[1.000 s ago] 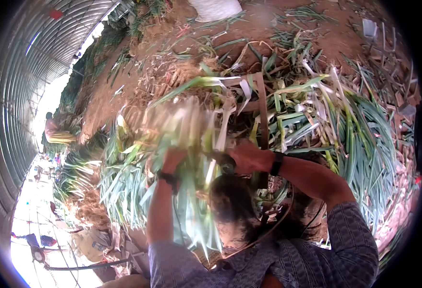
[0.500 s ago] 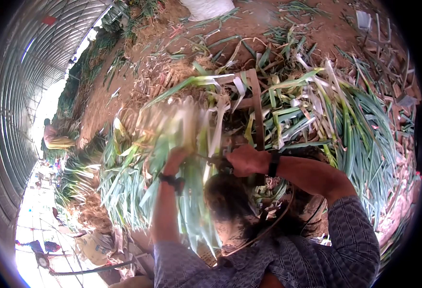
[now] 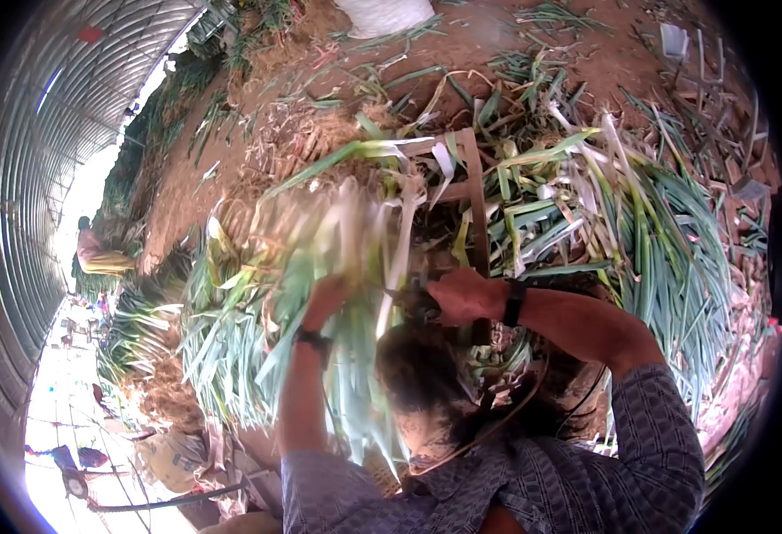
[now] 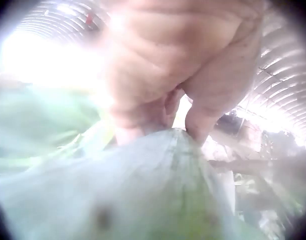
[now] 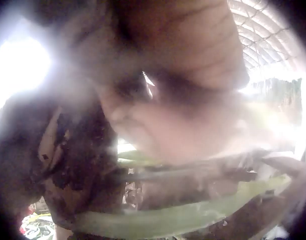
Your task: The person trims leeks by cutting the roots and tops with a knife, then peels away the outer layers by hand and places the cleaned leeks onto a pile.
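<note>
In the head view my left hand (image 3: pixel 327 301) grips a leek (image 3: pixel 355 356), its long leaves trailing down toward my lap. The left wrist view has thumb and fingers closing around a broad green leaf (image 4: pixel 158 165). Level with it and to the right, my right hand (image 3: pixel 466 295) is curled in a fist beside a thin dark tool (image 3: pixel 413 303) that points toward the left hand. What kind of tool it is, I cannot tell. A pale leek stalk (image 3: pixel 395 254) stands between the hands. Below the right hand, a green leaf (image 5: pixel 183 219) crosses the right wrist view.
A heap of leeks (image 3: pixel 230 356) lies at my left, and another pile (image 3: pixel 658 240) spreads at right. A wooden frame (image 3: pixel 477 191) stands ahead of me. Farther off are a white sack (image 3: pixel 386 16) and, at far left, a person (image 3: pixel 99 254).
Both hands stay close together over the leeks with only slight shifts. The view has swung a little, so the surroundings sit slightly farther left.
</note>
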Available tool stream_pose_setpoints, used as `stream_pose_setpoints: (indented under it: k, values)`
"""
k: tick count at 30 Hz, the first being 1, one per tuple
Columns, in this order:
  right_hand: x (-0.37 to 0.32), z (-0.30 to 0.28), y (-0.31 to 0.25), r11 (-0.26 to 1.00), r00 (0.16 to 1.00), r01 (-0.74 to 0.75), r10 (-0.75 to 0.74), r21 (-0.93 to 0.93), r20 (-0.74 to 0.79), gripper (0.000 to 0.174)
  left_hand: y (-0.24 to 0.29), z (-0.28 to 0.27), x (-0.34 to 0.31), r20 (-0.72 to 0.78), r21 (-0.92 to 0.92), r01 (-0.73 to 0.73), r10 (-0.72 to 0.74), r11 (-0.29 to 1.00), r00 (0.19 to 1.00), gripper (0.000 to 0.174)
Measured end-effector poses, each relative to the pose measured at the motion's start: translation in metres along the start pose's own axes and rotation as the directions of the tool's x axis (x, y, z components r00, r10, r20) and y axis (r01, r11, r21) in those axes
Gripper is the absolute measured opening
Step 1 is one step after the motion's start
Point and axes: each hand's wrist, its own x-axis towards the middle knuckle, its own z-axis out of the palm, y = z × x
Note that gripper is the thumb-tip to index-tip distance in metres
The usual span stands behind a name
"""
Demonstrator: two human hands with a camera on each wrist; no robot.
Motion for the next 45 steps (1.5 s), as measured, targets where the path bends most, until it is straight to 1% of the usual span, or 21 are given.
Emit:
stream_pose_setpoints:
  k: [3, 6, 9, 11, 12, 14, 16, 17, 20, 22, 24, 26, 28, 29, 31, 34, 37, 39, 41, 43, 45]
  values:
    - [-0.005, -0.015, -0.005, 0.998, 1.0, -0.011, 0.01, 0.057, 0.002, 0.034, 0.027, -0.001, -0.011, 0.025, -0.244, 0.112, -0.109, 0.963, 0.994, 0.019]
    - [-0.005, -0.016, -0.007, 0.998, 0.999, 0.015, -0.014, 0.06, -0.032, 0.033, 0.03, 0.002, -0.02, -0.019, -0.406, 0.049, -0.062, 0.912, 0.998, 0.02]
    - [-0.005, -0.016, -0.005, 0.998, 0.998, 0.051, -0.051, 0.021, -0.028, 0.033, 0.007, -0.001, -0.019, 0.044, -0.597, -0.022, 0.061, 0.802, 0.997, 0.023]
    - [-0.006, -0.005, 0.0, 0.991, 0.999, 0.036, -0.033, 0.127, -0.026, 0.034, -0.057, 0.016, -0.01, -0.032, -0.668, -0.049, 0.037, 0.743, 0.999, 0.028]
    - [-0.006, 0.001, 0.002, 0.978, 1.0, 0.017, -0.012, 0.209, -0.026, 0.034, -0.062, 0.02, -0.009, -0.024, -0.708, -0.008, -0.012, 0.706, 1.0, 0.029]
    - [-0.006, 0.004, 0.002, 0.978, 0.999, 0.002, 0.005, 0.21, -0.034, 0.034, -0.052, 0.024, -0.009, 0.042, -0.785, 0.119, -0.139, 0.608, 0.989, 0.032]
    - [-0.006, 0.005, 0.003, 0.98, 1.0, -0.024, 0.026, 0.198, -0.009, 0.034, -0.046, 0.028, -0.006, 0.089, -0.799, 0.19, -0.2, 0.57, 0.976, 0.034]
    - [-0.005, 0.006, 0.004, 0.981, 0.999, -0.04, 0.037, 0.19, 0.022, 0.034, -0.045, 0.03, -0.006, 0.074, -0.781, 0.176, -0.191, 0.599, 0.979, 0.034]
    - [-0.007, 0.007, 0.003, 0.979, 0.998, -0.056, 0.048, 0.194, 0.044, 0.034, -0.045, 0.02, -0.002, 0.175, -0.698, 0.137, -0.018, 0.703, 0.984, 0.043]
    - [-0.009, 0.007, 0.005, 0.978, 0.997, -0.064, 0.056, 0.201, 0.045, 0.034, -0.034, 0.02, -0.003, 0.195, -0.694, 0.119, 0.026, 0.71, 0.98, 0.042]
    - [-0.01, 0.007, 0.01, 0.974, 0.996, -0.09, 0.083, 0.21, 0.045, 0.034, 0.027, 0.018, -0.013, 0.128, -0.742, 0.121, -0.038, 0.66, 0.991, 0.031]
    - [-0.015, -0.006, 0.006, 0.967, 0.995, -0.095, 0.096, 0.235, 0.007, 0.035, 0.011, 0.023, -0.003, 0.212, -0.787, 0.118, 0.086, 0.605, 0.974, 0.043]
    - [-0.017, -0.005, 0.007, 0.969, 0.996, -0.082, 0.087, 0.235, -0.014, 0.035, 0.006, 0.03, -0.001, 0.177, -0.819, 0.109, 0.067, 0.563, 0.982, 0.043]
    - [-0.016, 0.005, 0.011, 0.972, 0.997, -0.071, 0.078, 0.224, -0.019, 0.036, 0.011, 0.037, -0.002, 0.108, -0.828, 0.098, -0.014, 0.552, 0.994, 0.036]
    - [-0.017, 0.013, 0.016, 0.975, 0.997, -0.075, 0.081, 0.207, -0.019, 0.036, 0.016, 0.039, 0.0, 0.06, -0.852, 0.092, -0.079, 0.515, 0.995, 0.031]
    - [-0.019, 0.018, 0.016, 0.979, 0.995, -0.103, 0.102, 0.175, 0.014, 0.036, 0.017, 0.037, -0.003, 0.089, -0.877, 0.098, -0.04, 0.47, 0.995, 0.031]
    - [-0.019, 0.015, 0.016, 0.985, 0.993, -0.113, 0.109, 0.132, 0.039, 0.037, 0.025, 0.038, -0.007, 0.06, -0.873, 0.069, -0.035, 0.484, 0.998, 0.031]
    - [-0.019, 0.013, 0.018, 0.98, 0.992, -0.122, 0.12, 0.158, 0.023, 0.038, 0.033, 0.04, -0.009, 0.044, -0.879, 0.081, -0.088, 0.47, 0.995, 0.031]
    - [-0.022, 0.016, 0.017, 0.982, 0.995, -0.098, 0.097, 0.16, 0.011, 0.038, 0.021, 0.052, -0.001, 0.007, -0.88, 0.08, -0.154, 0.469, 0.988, 0.03]
    - [-0.022, 0.012, 0.017, 0.982, 0.996, -0.089, 0.088, 0.168, 0.015, 0.039, 0.012, 0.057, 0.002, -0.022, -0.857, 0.06, -0.152, 0.512, 0.988, 0.031]
    - [-0.026, 0.005, 0.017, 0.974, 0.993, -0.117, 0.114, 0.194, 0.028, 0.039, 0.017, 0.054, 0.0, -0.004, -0.809, 0.043, -0.079, 0.586, 0.997, 0.034]
